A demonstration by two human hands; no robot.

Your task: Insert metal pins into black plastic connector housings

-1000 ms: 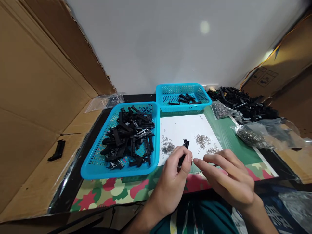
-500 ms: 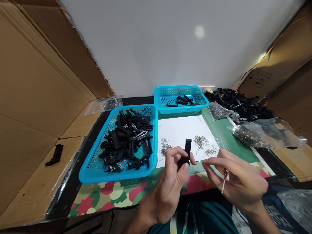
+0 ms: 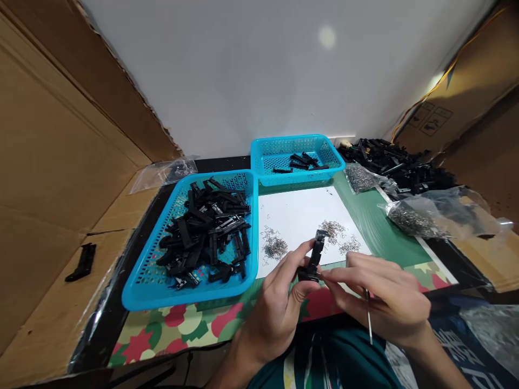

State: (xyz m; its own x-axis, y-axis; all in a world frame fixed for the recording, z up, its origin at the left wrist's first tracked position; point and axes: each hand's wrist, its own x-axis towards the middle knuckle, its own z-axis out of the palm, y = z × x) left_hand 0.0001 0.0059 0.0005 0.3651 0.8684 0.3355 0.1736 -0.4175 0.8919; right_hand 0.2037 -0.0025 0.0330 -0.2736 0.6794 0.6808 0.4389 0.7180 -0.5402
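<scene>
My left hand (image 3: pixel 279 302) is closed around a black plastic part (image 3: pixel 317 254), which stands tilted up between thumb and fingers, its narrow end pointing away from me. The thumb and forefinger of my right hand (image 3: pixel 377 297) press together at the right side of that part, near its lower end. Anything between these fingertips is too small to make out. A thin metal rod-like tool (image 3: pixel 368 319) is tucked in the same hand, its shaft pointing down. Beyond the hands, small wire pieces lie in a left pile (image 3: pixel 275 247) and a right pile (image 3: pixel 333 229) on a white sheet (image 3: pixel 292 208).
A blue basket (image 3: pixel 130 292) full of black parts stands at left; another blue basket (image 3: pixel 298 180) holds several at the back. Bags of wire pieces (image 3: pixel 413 220) and a heap of black parts (image 3: pixel 401 165) lie at right. One black part (image 3: pixel 82 263) rests on cardboard at left.
My left hand has turned the black part more upright. My right hand drew away to the right, then came back to touch the part; the rod in it now points down.
</scene>
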